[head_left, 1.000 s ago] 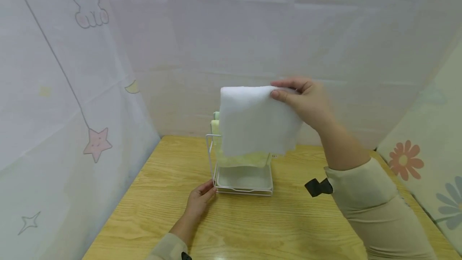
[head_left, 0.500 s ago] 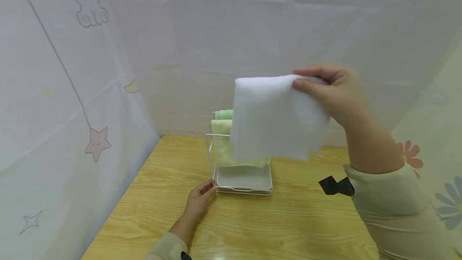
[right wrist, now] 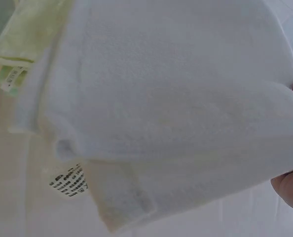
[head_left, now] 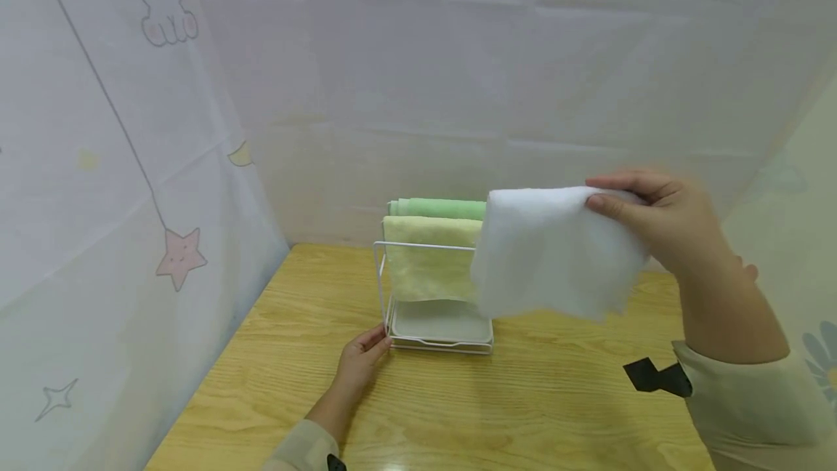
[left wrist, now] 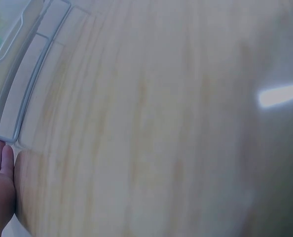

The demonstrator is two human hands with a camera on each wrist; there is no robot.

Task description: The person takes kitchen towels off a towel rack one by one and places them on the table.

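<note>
A folded white towel [head_left: 556, 253] hangs from my right hand [head_left: 680, 231], pinched along its top fold between thumb and fingers, to the right of a white wire towel rack [head_left: 425, 245]. It fills most of the right wrist view, with a printed label [right wrist: 70, 181] showing below. My left hand [head_left: 358, 365] holds the rack's front left corner. A yellow towel [head_left: 428, 267] drapes over a bar behind the rack's front bar, and a green towel [head_left: 447, 208] hangs behind it. The white towel hides their right ends. In the left wrist view, my fingers [left wrist: 7, 160] meet the rack's corner.
A pale tray [head_left: 441, 322] sits in the rack's base. The rack stands on a wood-grained table [head_left: 523, 398]. Printed fabric sheets [head_left: 418, 78] enclose the table at the back and both sides.
My right hand has carried the white towel rightward off the front of the rack, rising first and then lowering. More of the yellow and green towels shows. My left hand stays at the rack's corner.
</note>
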